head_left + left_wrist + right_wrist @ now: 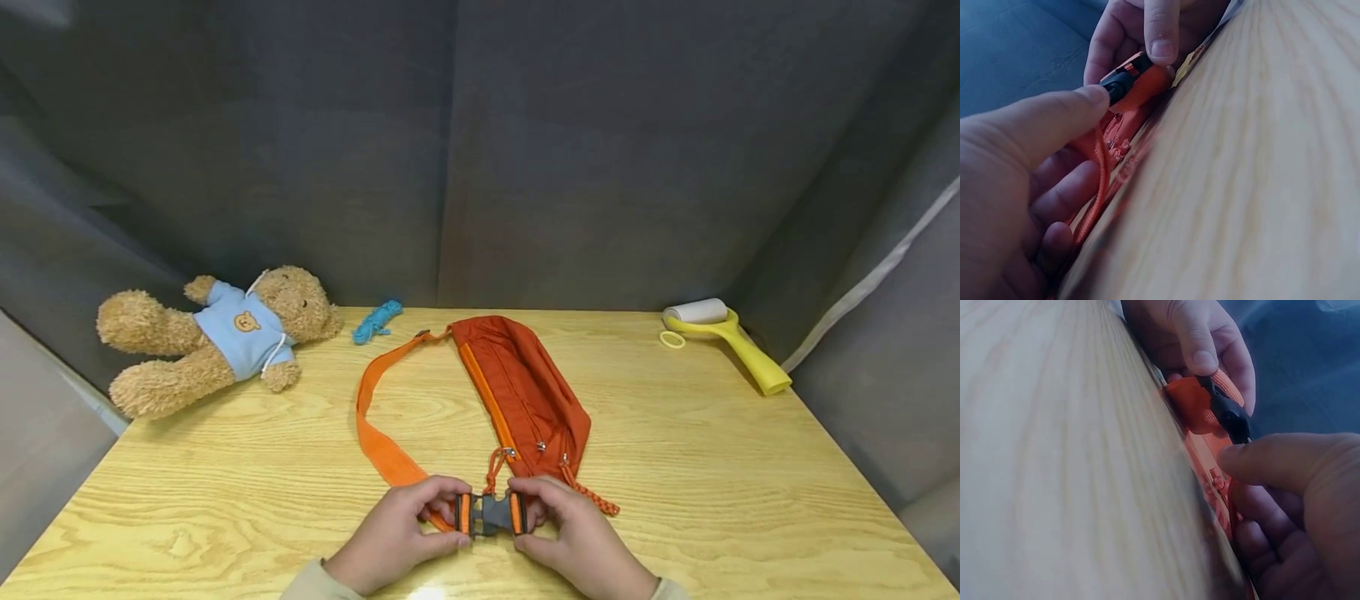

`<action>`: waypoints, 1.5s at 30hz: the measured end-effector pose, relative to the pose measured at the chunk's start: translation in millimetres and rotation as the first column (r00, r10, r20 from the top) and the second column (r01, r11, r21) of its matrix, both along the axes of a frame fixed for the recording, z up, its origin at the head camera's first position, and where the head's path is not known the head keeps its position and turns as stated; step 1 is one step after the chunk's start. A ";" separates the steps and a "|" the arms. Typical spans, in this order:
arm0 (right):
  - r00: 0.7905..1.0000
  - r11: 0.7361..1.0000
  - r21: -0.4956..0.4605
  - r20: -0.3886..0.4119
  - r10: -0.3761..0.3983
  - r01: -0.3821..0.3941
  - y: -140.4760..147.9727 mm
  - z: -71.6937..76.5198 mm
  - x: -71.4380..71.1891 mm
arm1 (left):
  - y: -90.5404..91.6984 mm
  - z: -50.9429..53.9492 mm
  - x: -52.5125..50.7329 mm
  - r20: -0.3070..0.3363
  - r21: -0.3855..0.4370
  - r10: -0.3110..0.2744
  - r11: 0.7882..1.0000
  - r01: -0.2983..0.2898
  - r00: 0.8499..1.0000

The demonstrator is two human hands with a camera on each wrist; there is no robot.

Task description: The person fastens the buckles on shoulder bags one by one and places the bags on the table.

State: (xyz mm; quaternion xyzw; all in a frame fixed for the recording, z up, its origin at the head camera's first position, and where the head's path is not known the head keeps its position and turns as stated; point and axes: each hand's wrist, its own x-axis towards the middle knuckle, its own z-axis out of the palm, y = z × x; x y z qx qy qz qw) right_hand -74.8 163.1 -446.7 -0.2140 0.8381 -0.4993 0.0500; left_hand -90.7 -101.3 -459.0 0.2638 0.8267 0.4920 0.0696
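A red waist bag (517,392) lies on the table with its orange strap (375,425) looped out to the left. At the front, its dark side-release buckle (497,515) is held up between both hands. My left hand (408,525) pinches the buckle's left half between thumb and fingers; my right hand (577,533) pinches the right half the same way. The two halves meet in the middle, but I cannot tell whether they are fully locked. In the left wrist view, a red zipper cord (1100,181) hangs beside the left fingers.
A teddy bear (247,325) in a blue top lies at the back left, beside a bundle of blue cord (377,322). At the back right are a yellow-handled lint roller (738,337) and a small yellow ring (672,340). Dark fabric walls (585,167) surround the wooden table (712,467).
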 end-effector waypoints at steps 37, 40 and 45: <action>1.000 1.000 0.011 -0.004 -0.020 0.020 0.9 -0.8 -0.2 | 0.2 2.8 3.4 0.025 -0.033 -0.019 0.999 0.019 1.000; 1.000 1.000 0.009 -0.009 -0.017 0.017 0.9 -0.6 -0.2 | 0.0 3.1 3.3 0.031 -0.035 -0.019 0.999 0.020 0.999; 1.000 1.000 0.009 -0.011 -0.012 0.012 0.9 -0.2 -0.4 | -0.2 2.9 3.1 0.037 -0.036 -0.020 0.999 0.021 0.999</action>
